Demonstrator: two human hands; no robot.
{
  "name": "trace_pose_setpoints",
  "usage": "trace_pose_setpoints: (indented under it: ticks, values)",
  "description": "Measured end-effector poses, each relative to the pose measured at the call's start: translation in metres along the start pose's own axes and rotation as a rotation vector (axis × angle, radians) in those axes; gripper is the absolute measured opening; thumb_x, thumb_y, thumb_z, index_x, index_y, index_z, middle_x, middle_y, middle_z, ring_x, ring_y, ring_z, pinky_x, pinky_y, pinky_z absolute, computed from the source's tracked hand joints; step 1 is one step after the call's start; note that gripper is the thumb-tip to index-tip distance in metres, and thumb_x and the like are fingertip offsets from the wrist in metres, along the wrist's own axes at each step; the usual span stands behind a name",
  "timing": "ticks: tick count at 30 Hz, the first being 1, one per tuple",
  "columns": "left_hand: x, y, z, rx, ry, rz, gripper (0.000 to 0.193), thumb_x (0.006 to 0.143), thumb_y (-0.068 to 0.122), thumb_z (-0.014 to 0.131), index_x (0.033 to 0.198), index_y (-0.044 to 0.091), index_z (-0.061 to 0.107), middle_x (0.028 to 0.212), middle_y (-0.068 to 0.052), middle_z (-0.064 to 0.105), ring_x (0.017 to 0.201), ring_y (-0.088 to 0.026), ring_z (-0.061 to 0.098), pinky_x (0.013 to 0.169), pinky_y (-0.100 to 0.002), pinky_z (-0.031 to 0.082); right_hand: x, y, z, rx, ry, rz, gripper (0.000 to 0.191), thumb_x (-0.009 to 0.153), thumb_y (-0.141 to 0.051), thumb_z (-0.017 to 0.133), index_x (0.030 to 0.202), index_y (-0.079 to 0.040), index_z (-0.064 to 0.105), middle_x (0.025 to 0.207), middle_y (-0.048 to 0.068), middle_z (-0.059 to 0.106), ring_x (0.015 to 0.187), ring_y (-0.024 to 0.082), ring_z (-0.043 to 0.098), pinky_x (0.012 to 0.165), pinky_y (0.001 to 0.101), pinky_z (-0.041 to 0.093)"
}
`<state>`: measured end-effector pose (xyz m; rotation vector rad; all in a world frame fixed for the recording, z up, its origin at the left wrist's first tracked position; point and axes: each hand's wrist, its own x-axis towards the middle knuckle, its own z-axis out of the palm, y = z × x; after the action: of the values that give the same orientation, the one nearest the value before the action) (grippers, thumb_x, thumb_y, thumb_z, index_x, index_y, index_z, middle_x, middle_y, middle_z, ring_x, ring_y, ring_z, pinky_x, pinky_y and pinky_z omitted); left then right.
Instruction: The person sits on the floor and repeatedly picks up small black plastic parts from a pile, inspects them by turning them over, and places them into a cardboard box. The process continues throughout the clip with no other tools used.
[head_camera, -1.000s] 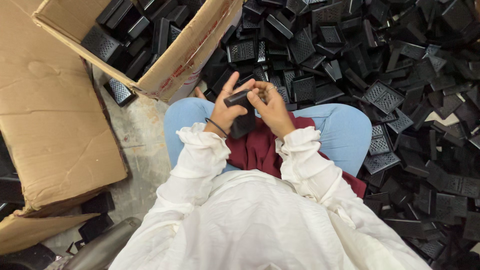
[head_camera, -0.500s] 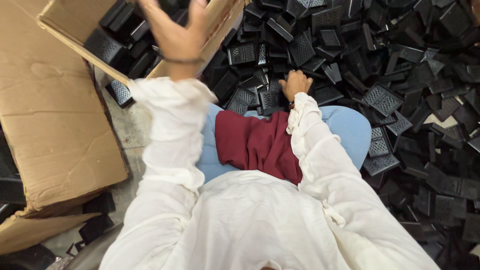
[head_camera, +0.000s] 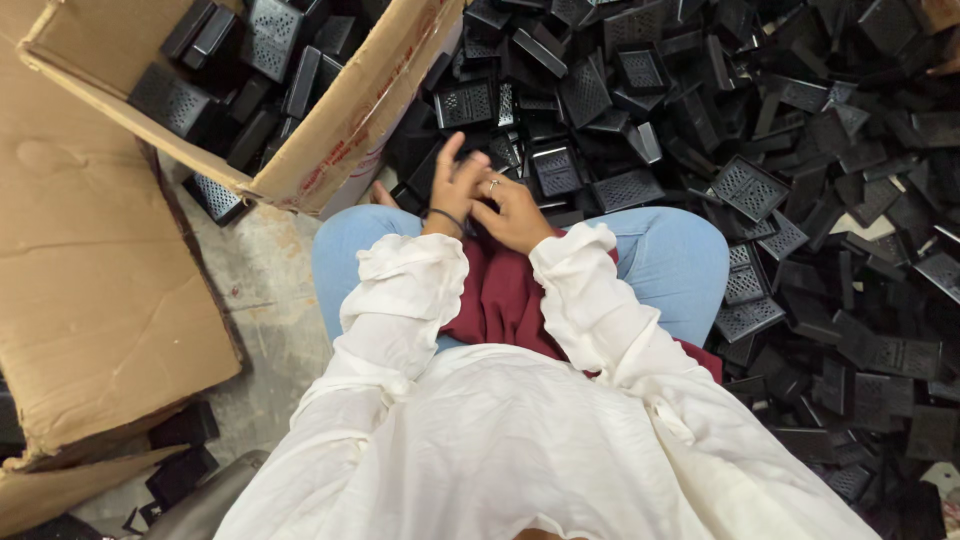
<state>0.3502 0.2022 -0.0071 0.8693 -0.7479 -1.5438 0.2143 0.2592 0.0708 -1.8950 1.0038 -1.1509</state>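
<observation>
My left hand (head_camera: 455, 185) is raised just over my knees with its fingers spread and nothing visible in it; a dark band circles its wrist. My right hand (head_camera: 515, 215), with a ring on one finger, lies curled against the left hand over the maroon cloth (head_camera: 500, 300) on my lap. Whether it holds a part is hidden. Just beyond both hands lies a big heap of black perforated plastic parts (head_camera: 700, 120). An open cardboard box (head_camera: 330, 150) to the upper left contains several of the same black parts (head_camera: 260, 50).
I sit on the floor in blue jeans (head_camera: 680, 260) and white sleeves. A flattened cardboard sheet (head_camera: 90, 290) lies at the left on grey concrete (head_camera: 260, 300). Black parts cover the floor all along the right side (head_camera: 860, 350), and a few lie at the lower left (head_camera: 180, 450).
A second ago both hands held a black part at my lap. Then the left hand swung up to the box and the right reached into the heap. Both are back together at my knees.
</observation>
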Motion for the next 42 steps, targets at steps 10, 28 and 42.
trace_pose_setpoints:
  ticks: [10, 28, 42]
  values:
    - [0.010, 0.045, -0.007, -0.476, 0.377, -0.379, 0.055, 0.085, 0.055, 0.071, 0.113, 0.009, 0.065, 0.098, -0.013, 0.072, 0.084, -0.029, 0.072, 0.075, -0.046, 0.059, 0.016, 0.087, -0.130, -0.964, -0.049, 0.545, 0.031, 0.080, -0.025, 0.083, 0.104, -0.007, 0.075, 0.114, 0.018, 0.065, 0.106, 0.039, 0.062, 0.091, 0.0546, 0.048]
    - [-0.012, 0.049, 0.020, -0.100, 0.047, -0.653, 0.044, 0.084, 0.050, 0.069, 0.112, 0.017, 0.072, 0.093, -0.005, 0.075, 0.080, -0.020, 0.072, 0.068, -0.039, 0.060, -0.005, 0.013, -0.064, 0.553, 0.639, 0.544, 0.020, 0.095, -0.002, 0.074, 0.100, -0.003, 0.055, 0.088, 0.013, 0.066, 0.075, 0.019, 0.072, 0.066, 0.0263, 0.056]
    - [-0.030, 0.079, 0.027, 0.117, -0.081, 0.116, 0.044, 0.102, 0.040, 0.066, 0.118, -0.001, 0.069, 0.110, -0.005, 0.072, 0.098, -0.011, 0.065, 0.088, -0.027, 0.053, 0.015, -0.079, -0.031, -0.283, 0.286, 0.002, 0.060, 0.077, -0.010, 0.091, 0.128, 0.003, 0.064, 0.129, 0.019, 0.066, 0.122, 0.029, 0.065, 0.105, 0.0375, 0.052]
